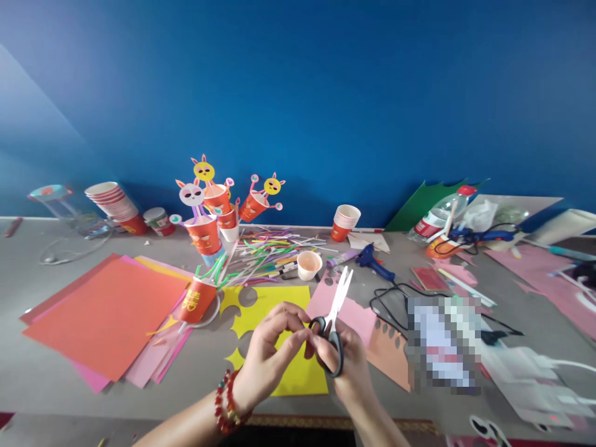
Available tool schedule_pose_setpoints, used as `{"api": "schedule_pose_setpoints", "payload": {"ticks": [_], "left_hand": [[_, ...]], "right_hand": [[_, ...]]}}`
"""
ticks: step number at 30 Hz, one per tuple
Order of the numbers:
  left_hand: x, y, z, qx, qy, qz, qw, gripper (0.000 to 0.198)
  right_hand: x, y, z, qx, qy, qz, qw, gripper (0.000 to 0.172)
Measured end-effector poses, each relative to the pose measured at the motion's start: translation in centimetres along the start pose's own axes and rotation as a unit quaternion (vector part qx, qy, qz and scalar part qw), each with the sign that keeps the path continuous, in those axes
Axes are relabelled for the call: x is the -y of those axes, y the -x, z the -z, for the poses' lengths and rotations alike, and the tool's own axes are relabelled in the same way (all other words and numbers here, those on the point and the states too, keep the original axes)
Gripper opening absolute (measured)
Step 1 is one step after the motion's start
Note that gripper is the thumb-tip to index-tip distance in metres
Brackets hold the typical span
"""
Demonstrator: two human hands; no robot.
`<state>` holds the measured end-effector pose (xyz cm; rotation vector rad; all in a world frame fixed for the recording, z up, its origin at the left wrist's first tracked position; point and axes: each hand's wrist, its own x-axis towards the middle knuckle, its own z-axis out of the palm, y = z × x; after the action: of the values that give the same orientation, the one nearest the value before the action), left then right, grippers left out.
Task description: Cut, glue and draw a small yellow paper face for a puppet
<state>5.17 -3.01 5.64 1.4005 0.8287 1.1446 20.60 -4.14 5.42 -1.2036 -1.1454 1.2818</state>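
Far left on the grey bench [46,379]: leaning stack of nested red paper cups [118,214], apparently spare stock. Nearer: fanned pile of coloured paper sheets [112,310], orange uppermost, seemingly uncut.

Next: tilted red cup [198,301] with green stems [216,271] poking out, no face in sight; judged part-built, with face and trimmings lacking. Behind: cluster of red paper-cup figures [203,236], with three eared animal faces visible, one white and two yellow; judged finished or nearly so. Beyond and to the right: loose heap of coloured sticks [270,251]; pipe cleaners or straws, cannot tell which.

Centre: left hand [267,360], with thumb and fingers drawn together against the right fingertips; cannot tell of any small piece between them. Below: yellow paper sheet [293,298], with rounded cut-outs along the left side and plenty of uncut area. Just right: right hand [352,366], with fingers hooked through the black loops of scissors [333,313], grasping them above the sheet's right edge, blades upward and slightly apart. Judged mid-detail, cutting well advanced.

Right: pink paper [361,323], tan paper [388,359] with scalloped edge, blue glue gun [374,262], idle.
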Motion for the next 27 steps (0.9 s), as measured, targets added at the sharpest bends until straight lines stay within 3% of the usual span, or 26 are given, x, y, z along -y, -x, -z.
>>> {"api": "schedule_pose_setpoints", "payload": {"ticks": [5,11,18,22,27], "left_hand": [[-1.0,-0.8,1.1,0.046,-0.019,0.008,0.999,0.029],[-1.3,-1.3,2.0,0.103,-0.096,0.055,0.988,0.013],[-0.9,-1.0,2.0,0.095,-0.053,0.082,0.991,0.021],[-0.6,-0.8,1.6,0.051,0.024,0.079,0.995,0.023],[0.2,-0.4,1.0,0.039,0.114,0.083,0.989,0.023]], "right_hand": [[0.1,-0.2,0.2,0.049,-0.008,-0.050,0.998,0.030],[-0.4,-0.6,0.4,0.093,-0.027,-0.074,0.993,0.024],[-0.8,-1.0,0.3,0.070,-0.019,-0.054,0.996,0.020],[-1.3,-0.9,0.3,0.068,-0.030,-0.040,0.996,0.020],[-1.2,-0.8,0.1,0.065,-0.009,-0.034,0.997,0.022]]}}
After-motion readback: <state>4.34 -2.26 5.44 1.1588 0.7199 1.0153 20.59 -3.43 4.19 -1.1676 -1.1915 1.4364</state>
